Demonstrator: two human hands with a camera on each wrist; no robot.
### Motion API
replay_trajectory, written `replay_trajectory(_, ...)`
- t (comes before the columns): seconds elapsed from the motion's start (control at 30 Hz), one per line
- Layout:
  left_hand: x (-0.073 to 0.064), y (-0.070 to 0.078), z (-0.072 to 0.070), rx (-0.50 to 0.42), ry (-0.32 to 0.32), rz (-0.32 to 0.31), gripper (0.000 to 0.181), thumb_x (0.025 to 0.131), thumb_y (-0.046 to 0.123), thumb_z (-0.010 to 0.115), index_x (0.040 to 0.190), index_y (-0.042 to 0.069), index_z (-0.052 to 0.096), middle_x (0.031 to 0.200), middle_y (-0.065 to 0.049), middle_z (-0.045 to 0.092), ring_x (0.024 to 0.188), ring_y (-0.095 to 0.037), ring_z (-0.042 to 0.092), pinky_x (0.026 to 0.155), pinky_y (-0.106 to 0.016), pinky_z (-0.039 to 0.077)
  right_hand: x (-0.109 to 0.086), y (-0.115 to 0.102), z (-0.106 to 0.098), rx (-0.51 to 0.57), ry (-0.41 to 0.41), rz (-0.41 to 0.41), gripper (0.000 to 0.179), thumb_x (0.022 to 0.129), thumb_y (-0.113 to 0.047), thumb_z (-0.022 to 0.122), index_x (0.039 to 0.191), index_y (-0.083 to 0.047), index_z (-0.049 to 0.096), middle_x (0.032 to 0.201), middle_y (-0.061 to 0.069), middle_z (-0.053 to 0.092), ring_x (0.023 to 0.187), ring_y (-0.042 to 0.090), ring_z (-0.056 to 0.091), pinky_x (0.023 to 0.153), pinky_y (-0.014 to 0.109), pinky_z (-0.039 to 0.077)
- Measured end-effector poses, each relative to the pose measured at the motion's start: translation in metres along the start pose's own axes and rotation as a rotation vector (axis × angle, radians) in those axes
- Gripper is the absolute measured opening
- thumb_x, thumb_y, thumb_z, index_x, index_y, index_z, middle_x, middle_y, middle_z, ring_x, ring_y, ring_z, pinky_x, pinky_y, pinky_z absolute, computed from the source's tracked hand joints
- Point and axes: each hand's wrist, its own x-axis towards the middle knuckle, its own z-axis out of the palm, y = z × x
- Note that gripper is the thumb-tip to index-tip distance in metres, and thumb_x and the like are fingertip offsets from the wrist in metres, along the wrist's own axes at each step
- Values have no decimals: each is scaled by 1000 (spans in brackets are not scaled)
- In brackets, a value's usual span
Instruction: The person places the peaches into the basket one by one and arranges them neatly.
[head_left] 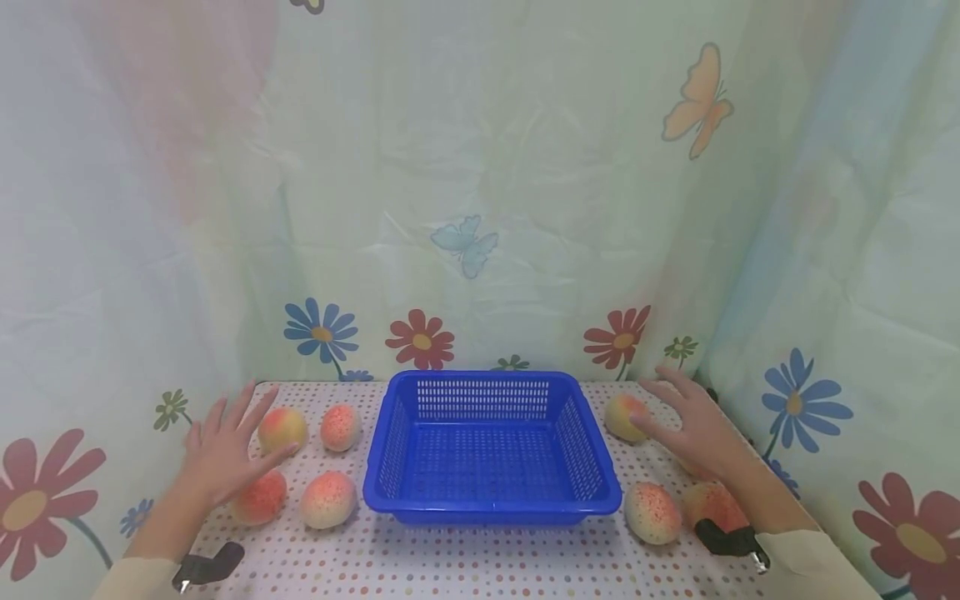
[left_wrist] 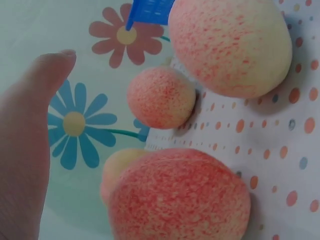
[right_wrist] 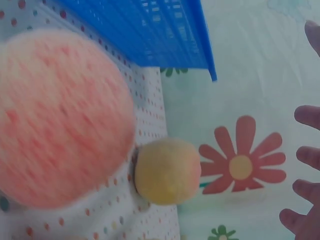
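Note:
My left hand hovers over the left side of the table with its fingers spread, holding nothing. Below and beside it are peaches: a yellowish one, a small pink one, a red one and a pale pink one. Over the right side my right hand is raised, fingers apart, also holding nothing. Near it are a yellow peach, a speckled peach and a peach partly under the wrist; another is mostly hidden. Between the hands stands a blue plastic basket, its mesh floor visible.
A white tablecloth with coloured dots covers the table. Behind and at both sides hangs a pale curtain printed with flowers and butterflies. Dark straps with a metal end sit at both wrists.

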Motion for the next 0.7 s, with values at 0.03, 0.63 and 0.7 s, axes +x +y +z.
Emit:
replay_trajectory(0.03,-2,1,1,-4,-2,-2,100,89,74,57,166,30,11,173,-15,3,147,-63,12,108,-87,7,-2,-1,2,4,6,-3,72,95,-54,65,151,-11,49,166,21,27,147,53,27,105,84,27)
replay_trajectory(0.63,-37,18,7,-65,5,-15,104,88,67,66,166,28,10,170,-22,9,147,-63,12,110,-85,8,-34,-31,22,153,-22,35,68,99,-46,64,155,-14,45,164,16,34,146,51,34,101,84,32)
replay_trajectory(0.7,-41,19,7,-77,10,-15,104,88,63,68,166,26,12,169,-24,13,146,-63,15,111,-85,8,-36,-33,25,178,-12,34,66,99,-44,65,154,-14,46,164,15,35,146,50,33,100,84,32)
